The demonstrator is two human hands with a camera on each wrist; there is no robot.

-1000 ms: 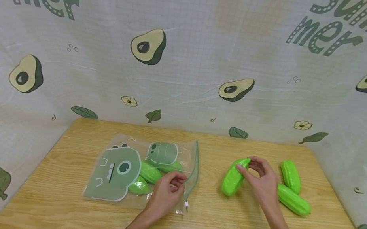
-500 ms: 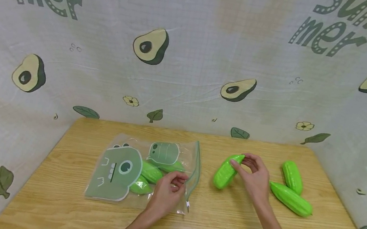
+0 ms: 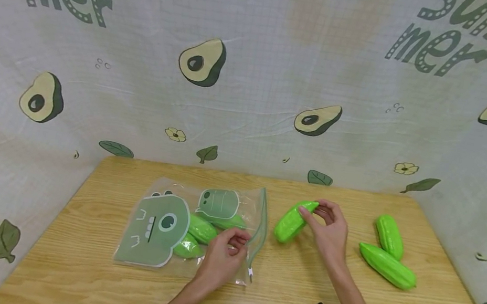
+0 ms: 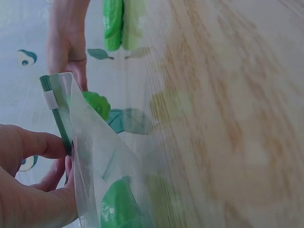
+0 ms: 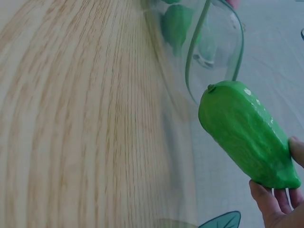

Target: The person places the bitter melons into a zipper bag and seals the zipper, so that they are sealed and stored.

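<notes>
My left hand [image 3: 223,258] pinches the green-edged opening of a clear zip bag [image 3: 146,237] with a cartoon monster print. In the left wrist view, thumb and fingers grip that edge below the white slider [image 4: 50,100]. Several green bitter melons [image 3: 201,229] lie inside the bag. My right hand [image 3: 329,235] holds another glossy, ridged green bitter melon [image 3: 291,223] by its pointed end, just right of the bag's opening. The right wrist view shows its blunt stem end [image 5: 212,88] facing the bag's mouth [image 5: 240,52], which gapes open.
Two more bitter melons lie against each other at the table's right, one behind [image 3: 389,236] and one in front [image 3: 388,267]. The wooden table [image 3: 297,298] is bordered at the back and sides by a printed cloth [image 3: 250,110].
My right hand has carried the bitter melon leftward toward the bag's opening, and it now tilts more. My left hand keeps its grip on the bag edge.
</notes>
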